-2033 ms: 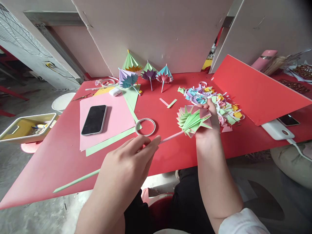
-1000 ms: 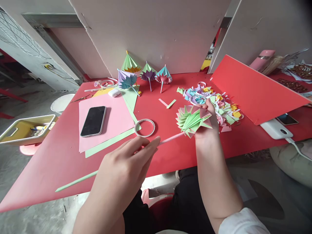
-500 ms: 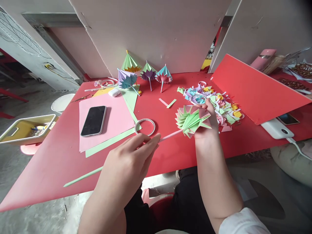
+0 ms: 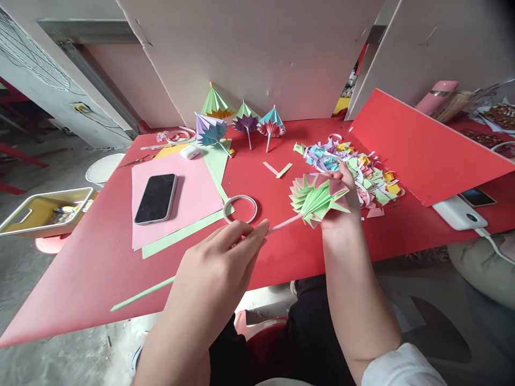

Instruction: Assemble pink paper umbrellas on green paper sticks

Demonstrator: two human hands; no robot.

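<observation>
Paper umbrella (image 4: 308, 195), right of frame centre: likely light, easily creased; stem (image 4: 286, 221) the safer hold. Left hand (image 4: 225, 257): fingers pinching stem. Right hand (image 4: 353, 199): fingers, partly hidden, grasping canopy (image 4: 321, 203).

Phone (image 4: 155, 199) on paper (image 4: 195, 187) at left, tape roll (image 4: 255, 208) between phone and front umbrella (image 4: 317, 200), scraps (image 4: 367, 172) right, 4 other umbrellas (image 4: 245, 118) behind.

The umbrella (image 4: 319, 199) is green with a pink zigzag edge, its stick (image 4: 285, 223) pale pink, the table (image 4: 289, 260) plain red, the phone (image 4: 156, 198) black, and the scraps (image 4: 376, 181) mixed pink, yellow, blue, purple and green.
</observation>
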